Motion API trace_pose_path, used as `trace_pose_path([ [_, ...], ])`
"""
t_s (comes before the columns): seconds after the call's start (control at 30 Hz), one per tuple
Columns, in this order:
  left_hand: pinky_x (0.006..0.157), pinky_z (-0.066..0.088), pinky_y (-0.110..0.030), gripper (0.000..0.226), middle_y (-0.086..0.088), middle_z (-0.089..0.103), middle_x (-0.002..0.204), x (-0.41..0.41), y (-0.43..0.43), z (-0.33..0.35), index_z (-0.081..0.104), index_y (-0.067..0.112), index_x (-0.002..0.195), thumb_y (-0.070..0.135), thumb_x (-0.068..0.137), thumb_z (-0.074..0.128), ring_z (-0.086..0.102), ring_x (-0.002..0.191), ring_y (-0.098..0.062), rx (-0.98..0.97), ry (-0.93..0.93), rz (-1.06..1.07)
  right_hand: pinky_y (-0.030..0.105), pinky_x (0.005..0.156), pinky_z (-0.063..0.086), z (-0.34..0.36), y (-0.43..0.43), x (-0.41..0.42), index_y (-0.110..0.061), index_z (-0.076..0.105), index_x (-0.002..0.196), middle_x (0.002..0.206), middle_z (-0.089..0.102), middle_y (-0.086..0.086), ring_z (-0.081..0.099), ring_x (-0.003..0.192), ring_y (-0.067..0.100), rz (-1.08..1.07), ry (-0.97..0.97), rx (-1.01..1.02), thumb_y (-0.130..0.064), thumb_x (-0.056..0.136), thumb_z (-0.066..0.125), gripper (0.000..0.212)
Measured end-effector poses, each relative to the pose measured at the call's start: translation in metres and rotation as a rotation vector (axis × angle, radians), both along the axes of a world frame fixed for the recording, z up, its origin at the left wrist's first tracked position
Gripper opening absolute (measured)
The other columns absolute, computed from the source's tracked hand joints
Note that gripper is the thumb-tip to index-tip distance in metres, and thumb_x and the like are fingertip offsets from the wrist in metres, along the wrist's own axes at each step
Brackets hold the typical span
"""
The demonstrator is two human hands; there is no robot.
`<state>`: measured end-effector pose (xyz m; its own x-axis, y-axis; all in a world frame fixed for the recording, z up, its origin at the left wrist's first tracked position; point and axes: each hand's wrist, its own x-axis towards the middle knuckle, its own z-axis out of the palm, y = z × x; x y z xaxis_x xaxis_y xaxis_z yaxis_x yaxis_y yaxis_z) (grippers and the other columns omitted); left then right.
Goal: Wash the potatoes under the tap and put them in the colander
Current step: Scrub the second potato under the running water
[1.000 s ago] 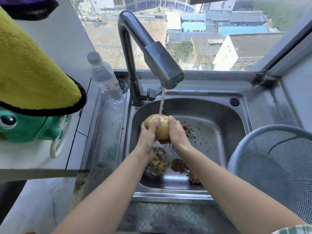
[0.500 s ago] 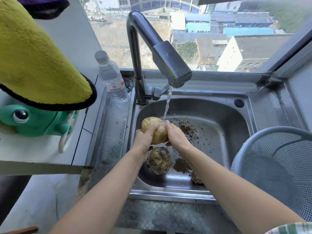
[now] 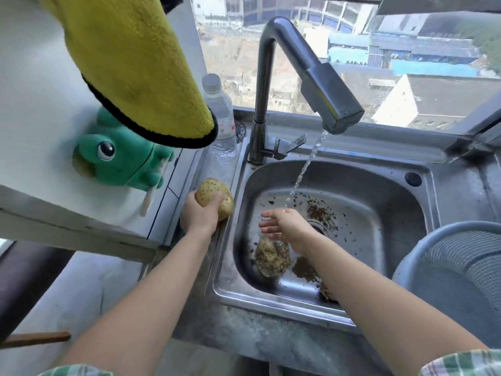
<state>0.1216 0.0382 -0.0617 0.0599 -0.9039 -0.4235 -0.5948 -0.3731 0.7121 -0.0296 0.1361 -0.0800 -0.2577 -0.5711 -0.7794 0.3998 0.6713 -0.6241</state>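
Observation:
My left hand [image 3: 199,217] grips a washed yellow potato [image 3: 210,192] over the steel ledge left of the sink [image 3: 385,191]. My right hand [image 3: 287,226] is open, fingers spread, inside the basin under the stream from the running tap [image 3: 332,104]. Below that hand a dirty potato [image 3: 272,257] lies on the basin floor. Another dirty potato [image 3: 326,293] shows partly beside my right forearm. The grey mesh colander [image 3: 461,270] stands at the right of the sink.
A plastic water bottle [image 3: 221,118] stands left of the tap base. A yellow cloth [image 3: 135,63] and a green frog toy [image 3: 119,158] hang at the left. Dirt specks lie around the drain [image 3: 321,226]. The window sits behind the sink.
Both hands held the potato under the stream before. Now my left hand has carried it left, out over the sink's ledge, and my right hand has let go and stays under the water.

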Motion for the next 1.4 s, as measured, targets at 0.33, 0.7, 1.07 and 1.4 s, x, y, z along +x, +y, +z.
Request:
trace_pose_path([
  [0.33, 0.108, 0.034, -0.046, 0.067, -0.029, 0.034, 0.149, -0.006, 0.008, 0.005, 0.022, -0.009, 0.147, 0.034, 0.101, 0.046, 0.037, 0.136, -0.042, 0.002, -0.318, -0.168, 0.020, 0.057, 0.047, 0.002, -0.002, -0.010, 0.004, 0.059, 0.119, 0.079, 0.063, 0.009, 0.056, 0.061, 0.015, -0.100, 0.048, -0.042, -0.007, 0.100, 0.041, 0.029],
  [0.7, 0.103, 0.031, -0.046, 0.053, -0.019, 0.032, 0.143, -0.015, 0.019, 0.002, 0.041, 0.002, 0.137, 0.020, 0.090, 0.057, 0.033, 0.128, -0.040, -0.284, -0.536, -0.296, 0.019, 0.055, 0.046, 0.002, -0.005, -0.015, 0.005, 0.058, 0.120, 0.080, 0.062, 0.011, 0.055, 0.061, 0.015, -0.101, 0.051, -0.051, -0.005, 0.101, 0.037, 0.030],
  [1.07, 0.076, 0.042, -0.027, 0.023, -0.003, 0.071, 0.104, -0.062, 0.042, -0.041, 0.070, 0.015, 0.105, 0.012, 0.096, 0.050, 0.064, 0.096, -0.023, -0.098, -0.063, -0.685, 0.029, 0.072, 0.049, -0.091, 0.016, -0.026, -0.007, 0.049, 0.132, 0.112, 0.058, 0.011, 0.060, 0.092, 0.022, 0.371, 0.381, 0.225, -0.014, 0.091, 0.057, 0.043],
  [1.4, 0.100, 0.047, -0.039, 0.028, -0.007, 0.065, 0.125, -0.076, 0.034, -0.083, 0.063, 0.017, 0.119, 0.014, 0.098, 0.044, 0.059, 0.115, -0.025, 0.168, -0.067, -0.553, 0.038, 0.120, 0.022, -0.146, 0.024, -0.002, -0.009, 0.002, 0.155, 0.162, 0.010, 0.016, 0.016, 0.149, 0.029, 0.619, 0.484, 0.324, -0.046, 0.065, 0.086, 0.129],
])
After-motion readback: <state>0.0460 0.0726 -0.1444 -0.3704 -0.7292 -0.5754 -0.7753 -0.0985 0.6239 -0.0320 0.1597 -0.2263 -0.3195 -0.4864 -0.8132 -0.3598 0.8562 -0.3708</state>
